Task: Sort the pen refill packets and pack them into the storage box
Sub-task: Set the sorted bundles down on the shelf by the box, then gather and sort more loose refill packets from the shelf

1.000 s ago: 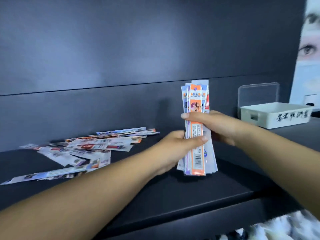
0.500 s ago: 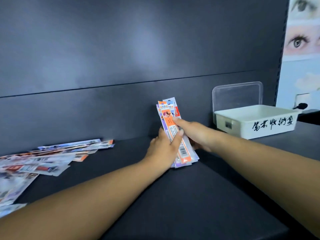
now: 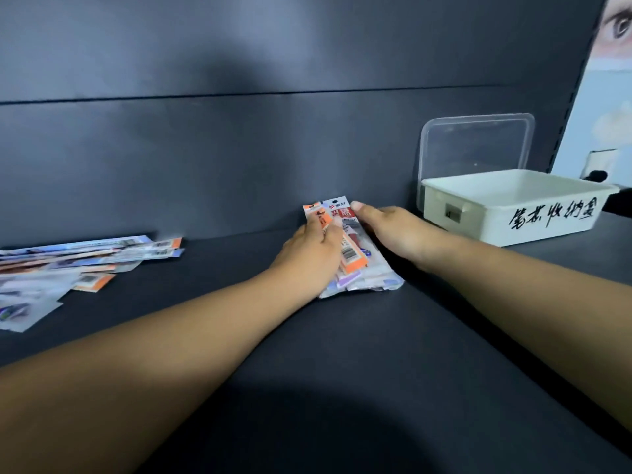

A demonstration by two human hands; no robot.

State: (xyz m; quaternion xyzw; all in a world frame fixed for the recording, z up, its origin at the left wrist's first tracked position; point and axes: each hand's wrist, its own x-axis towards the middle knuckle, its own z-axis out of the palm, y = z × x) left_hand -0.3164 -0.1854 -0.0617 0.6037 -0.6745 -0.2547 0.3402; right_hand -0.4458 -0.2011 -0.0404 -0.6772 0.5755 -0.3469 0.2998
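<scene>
On the shelf (image 3: 376, 371) both hands — left hand (image 3: 309, 248), right hand (image 3: 393, 230) — grip the packet stack (image 3: 359, 268).

White storage box (image 3: 506, 213): handwritten black characters "笔芯收纳盒" on front wall. Packet stack (image 3: 352, 254): barcode visible, print unreadable.

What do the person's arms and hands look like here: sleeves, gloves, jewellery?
Both forearms are bare up to the frame edge; no sleeves show. The left hand and right hand are ungloved, with no watch, bracelet or ring visible. Fingernails look short and unpainted.
</scene>
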